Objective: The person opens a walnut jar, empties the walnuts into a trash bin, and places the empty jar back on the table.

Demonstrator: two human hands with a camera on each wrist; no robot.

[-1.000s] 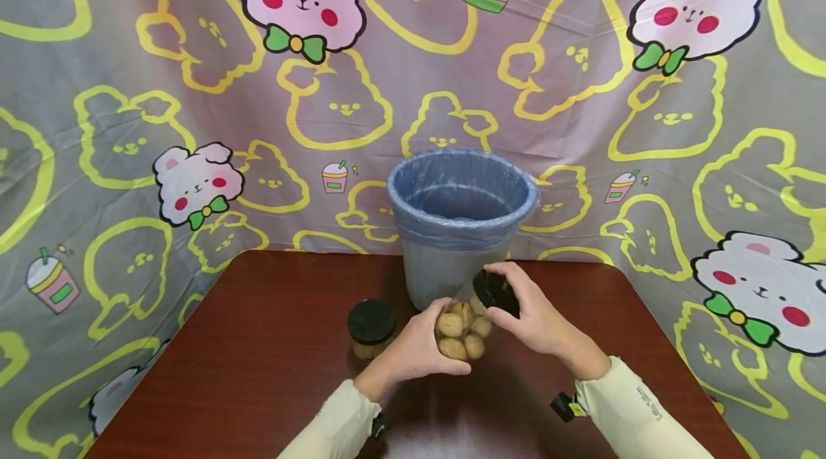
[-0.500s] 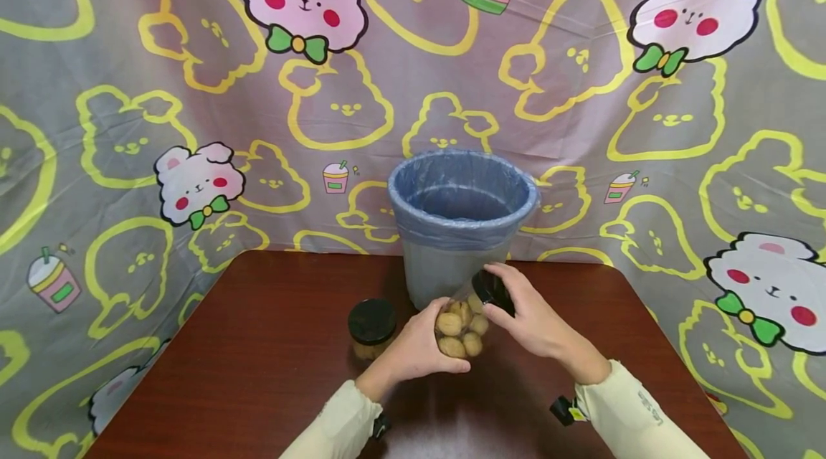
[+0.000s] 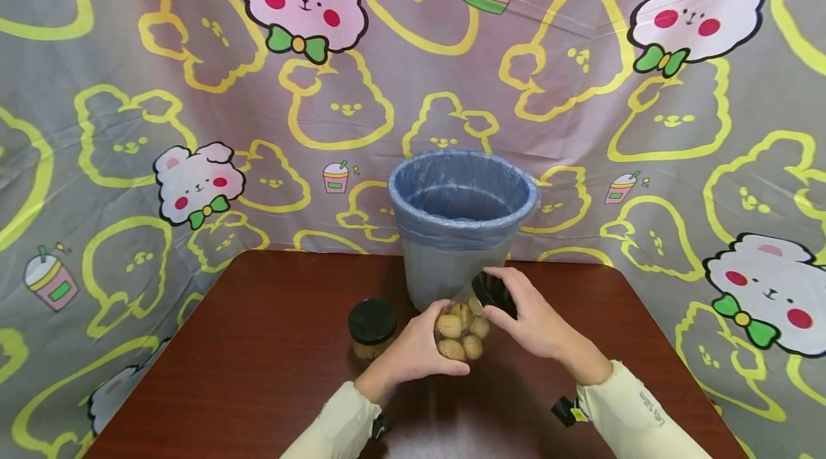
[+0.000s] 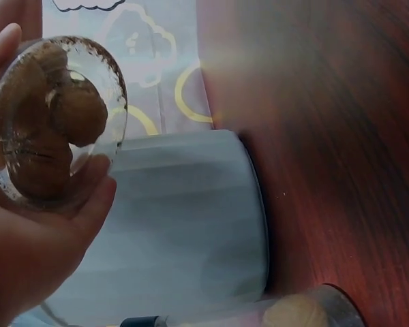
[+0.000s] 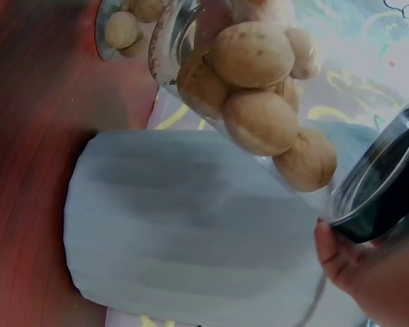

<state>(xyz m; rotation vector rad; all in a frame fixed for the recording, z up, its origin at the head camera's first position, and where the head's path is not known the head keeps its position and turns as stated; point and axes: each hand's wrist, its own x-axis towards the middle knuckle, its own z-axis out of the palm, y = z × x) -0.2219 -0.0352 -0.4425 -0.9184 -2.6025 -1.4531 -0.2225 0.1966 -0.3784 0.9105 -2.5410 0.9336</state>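
Two lidded jars are on record, one standing and one in hand. At far left on the bench (image 3: 271,344), the standing jar (image 3: 372,330) is upright, its lower part partly hidden by the left wrist; contact cannot be told. Risk: a backward swing of that arm could knock it over. Next, the left hand (image 3: 416,351) has its fingers and thumb curled round the lower body of the held jar (image 3: 462,326). Smooth clear walls offer little grip, so a hard twist could spin the jar in the palm. Behind stands the bin (image 3: 445,272), its blue liner (image 3: 459,235) folded over the rim; its mouth lies beyond and above the held jar, so nuts spilling here would probably strike the bench or bin wall and roll. The held jar leans to the right, raised off the bench, with nuts (image 3: 449,325) resembling walnuts inside. At its upper end sits the black lid (image 3: 493,292); whether it is fully seated cannot be told. Sudden release at this tilt could tip the contents out. At far right, the right hand (image 3: 535,315) pinches the lid between thumb and fingers; an uneven pull could jam it.
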